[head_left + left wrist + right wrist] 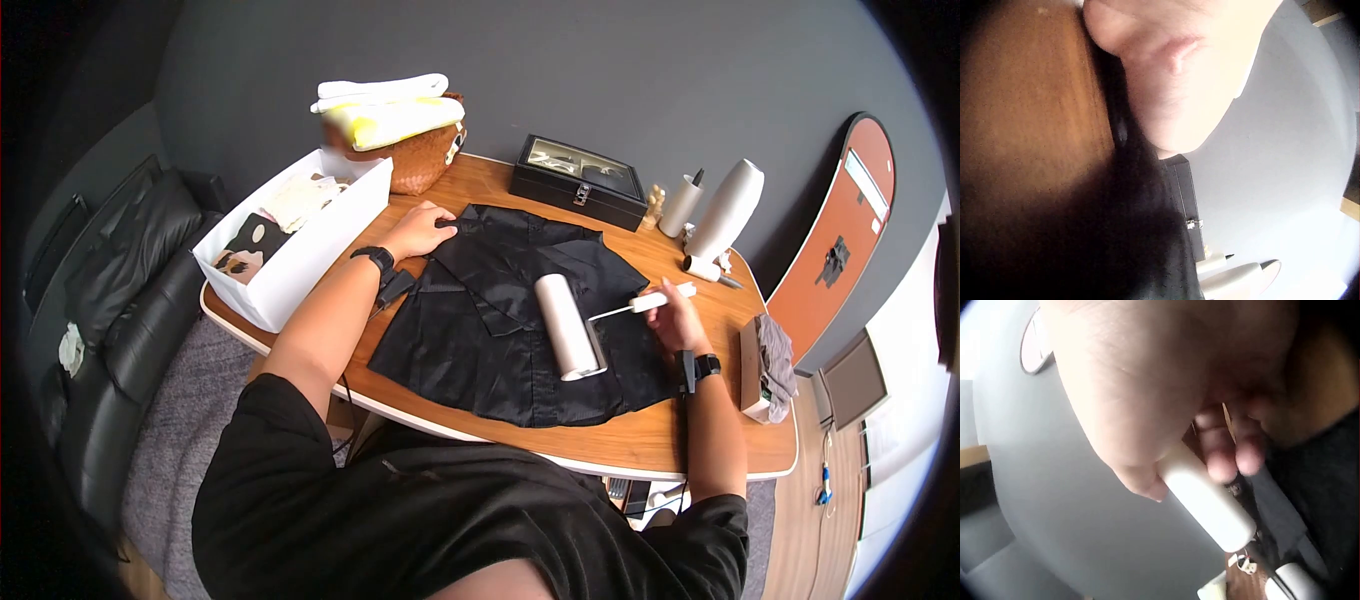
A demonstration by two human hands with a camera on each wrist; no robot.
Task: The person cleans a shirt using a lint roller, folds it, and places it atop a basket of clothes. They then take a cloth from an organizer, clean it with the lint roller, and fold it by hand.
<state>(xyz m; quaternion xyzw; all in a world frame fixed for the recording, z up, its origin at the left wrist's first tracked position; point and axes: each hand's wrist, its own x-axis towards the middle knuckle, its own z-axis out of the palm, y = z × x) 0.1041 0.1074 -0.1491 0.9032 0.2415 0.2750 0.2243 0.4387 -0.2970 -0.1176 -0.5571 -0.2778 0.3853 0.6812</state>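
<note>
A black shirt (500, 330) is spread on the table, its sleeves folded across the upper part. At its upper left corner my left hand (421, 232) pinches the fabric; in the left wrist view the thumb (1169, 119) lies along the dark cloth. My right hand (678, 318) grips the white handle (1210, 503) of a lint roller, thumb on one side and fingers on the other. The roller's wide white cylinder (566, 328) lies over the lower middle of the shirt, overlapping it in the head view.
A white open box (310, 255) with folded clothes stands at the left. Behind it are a woven brown basket (418, 165) and folded towels (400, 120). Along the back stand a black display case (580, 180) and a white hair dryer (725, 210). A small box with grey cloth (775, 360) sits at the right edge.
</note>
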